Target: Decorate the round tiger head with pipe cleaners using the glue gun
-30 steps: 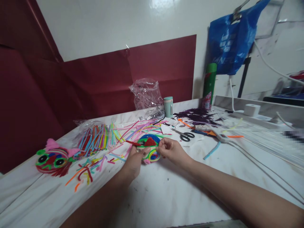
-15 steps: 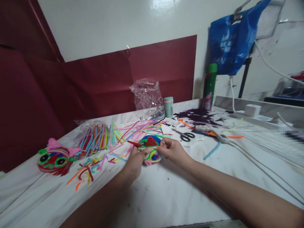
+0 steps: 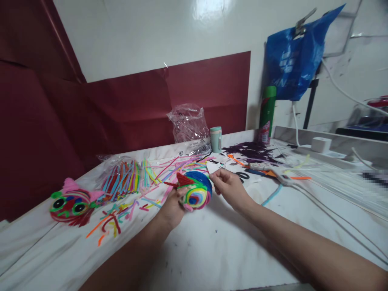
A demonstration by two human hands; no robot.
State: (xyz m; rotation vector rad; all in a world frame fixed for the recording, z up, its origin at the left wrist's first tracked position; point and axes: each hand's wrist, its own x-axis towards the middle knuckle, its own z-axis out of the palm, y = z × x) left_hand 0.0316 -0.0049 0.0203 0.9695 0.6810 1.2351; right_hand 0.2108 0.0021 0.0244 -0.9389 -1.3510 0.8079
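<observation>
My left hand grips a round pipe-cleaner craft of blue, green, yellow and pink coils with a red triangular ear on top. It is lifted off the white table and tilted toward me. My right hand is just right of the craft, fingers pinched together at its blue edge; whether they hold anything is too small to tell. A finished pipe-cleaner animal face with pink ears lies at the far left.
Loose coloured pipe-cleaner pieces and a bag of them lie behind the hands. Scissors, a glue gun with cable, purple scraps, a small teal cup, a clear plastic bag and a green can stand farther back.
The craft has been raised off the table and tipped toward me by my left hand. My right hand moved up and slightly away to its right edge.
</observation>
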